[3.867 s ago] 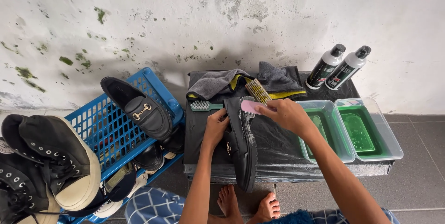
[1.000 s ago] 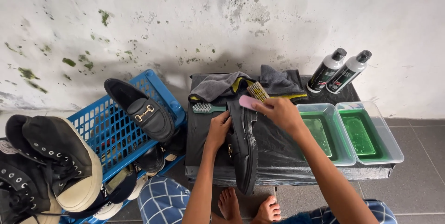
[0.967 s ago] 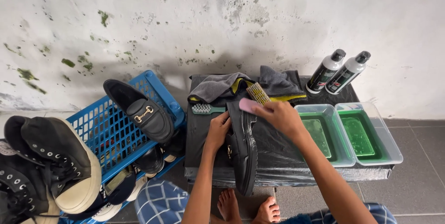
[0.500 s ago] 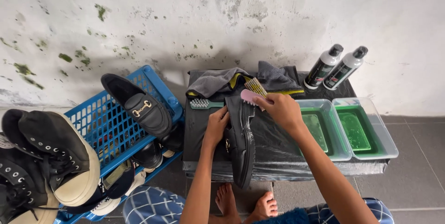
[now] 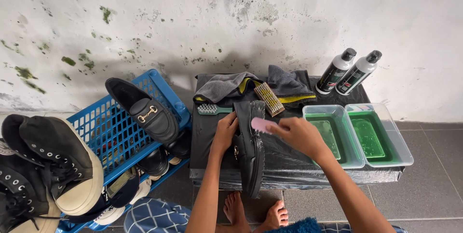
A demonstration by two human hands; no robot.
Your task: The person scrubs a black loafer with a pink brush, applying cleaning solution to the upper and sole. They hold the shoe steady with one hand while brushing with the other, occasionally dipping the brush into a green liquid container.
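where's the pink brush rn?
Head view: pink brush sits in the right hand, pressed on the black shoe at table centre, which the left hand steadies.

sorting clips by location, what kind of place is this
Likely a makeshift shoe-cleaning spot against a stained outdoor wall: a low black-covered table with brushes, two bottles and two tubs of green liquid, beside a blue crate of shoes.

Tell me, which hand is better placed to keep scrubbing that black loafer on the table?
Right, probably: the right hand holds the small pink brush against the black leather loafer, while the left hand steadies it.
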